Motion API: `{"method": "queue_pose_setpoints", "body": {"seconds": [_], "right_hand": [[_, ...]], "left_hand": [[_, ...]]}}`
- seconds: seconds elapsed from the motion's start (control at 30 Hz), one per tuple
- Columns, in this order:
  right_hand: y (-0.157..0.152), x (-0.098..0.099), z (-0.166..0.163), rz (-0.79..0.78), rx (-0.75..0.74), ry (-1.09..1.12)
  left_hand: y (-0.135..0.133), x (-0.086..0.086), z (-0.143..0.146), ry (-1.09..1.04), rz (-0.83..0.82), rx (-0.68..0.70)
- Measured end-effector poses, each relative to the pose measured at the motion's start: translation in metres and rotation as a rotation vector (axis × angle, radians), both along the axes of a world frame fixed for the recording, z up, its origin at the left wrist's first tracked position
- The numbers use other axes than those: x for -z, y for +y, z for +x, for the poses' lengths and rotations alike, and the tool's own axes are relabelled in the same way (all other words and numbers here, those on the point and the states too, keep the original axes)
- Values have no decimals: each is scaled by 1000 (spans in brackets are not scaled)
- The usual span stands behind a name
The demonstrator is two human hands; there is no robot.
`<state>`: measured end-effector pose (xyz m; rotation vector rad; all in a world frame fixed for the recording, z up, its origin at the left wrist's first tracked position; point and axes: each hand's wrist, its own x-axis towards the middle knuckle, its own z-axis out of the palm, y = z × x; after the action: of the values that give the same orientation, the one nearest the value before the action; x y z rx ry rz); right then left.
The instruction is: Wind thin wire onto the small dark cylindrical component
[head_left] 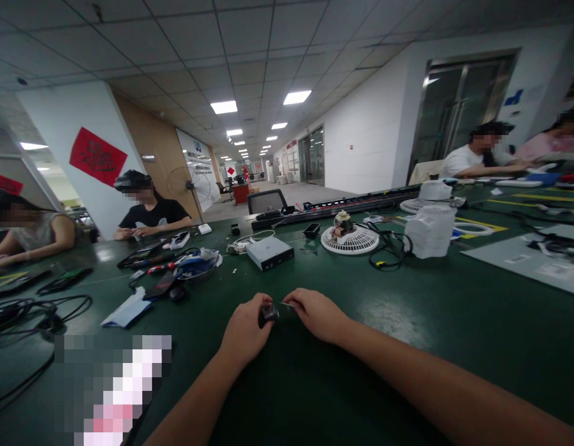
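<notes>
Both my hands rest on the dark green table [407,322] near its front edge. My left hand [244,331] is closed around a small black part [269,314]. My right hand [318,313] is curled, its fingertips pinching a thin silvery piece [287,304] right next to the black part. The two hands almost touch. What the small pieces are is too small to tell.
A grey box [270,253], a white fan grille with a motor [350,237], a white fan housing [428,230], cables [31,310], tools and a white paper [127,310] lie on the table. Several other people sit at the left and far right.
</notes>
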<state>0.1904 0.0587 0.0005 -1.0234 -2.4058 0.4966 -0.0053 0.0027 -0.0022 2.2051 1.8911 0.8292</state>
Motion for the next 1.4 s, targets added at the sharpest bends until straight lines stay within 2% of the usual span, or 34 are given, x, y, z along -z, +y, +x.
{"method": "queue_pose_setpoints", "body": {"seconds": [0.23, 0.43, 0.63, 0.73, 0.9, 0.97, 1.03, 1.13, 1.2, 1.3, 1.4], "right_hand": [[-2, -3, -1, -183, -64, 224], [0, -4, 1, -92, -67, 269], [-1, -3, 0, -145, 3, 273], [2, 1, -1, -238, 20, 301], [7, 9, -7, -511, -25, 432], [7, 9, -7, -556, -38, 432], [7, 7, -4, -486, -21, 398], [8, -1, 6, -198, 25, 254], [9, -6, 14, -34, -2, 153], [9, -11, 20, 22, -61, 123], [8, -12, 20, 64, -117, 60]], "left_hand": [[-10, -5, 10, 20, 72, 113], [-8, -3, 5, -50, 99, 193], [-10, -3, 4, -41, 115, 274], [-11, -3, 5, -26, 134, 302], [-10, -3, 5, -62, 161, 350], [-9, -3, 6, -69, 154, 338], [-7, -2, 5, -68, 143, 300], [-5, -1, 3, -66, 125, 203], [-3, 0, 1, -59, 113, 118], [-3, 0, -1, -51, 84, 19], [-3, 0, -1, -55, 78, 24]]}}
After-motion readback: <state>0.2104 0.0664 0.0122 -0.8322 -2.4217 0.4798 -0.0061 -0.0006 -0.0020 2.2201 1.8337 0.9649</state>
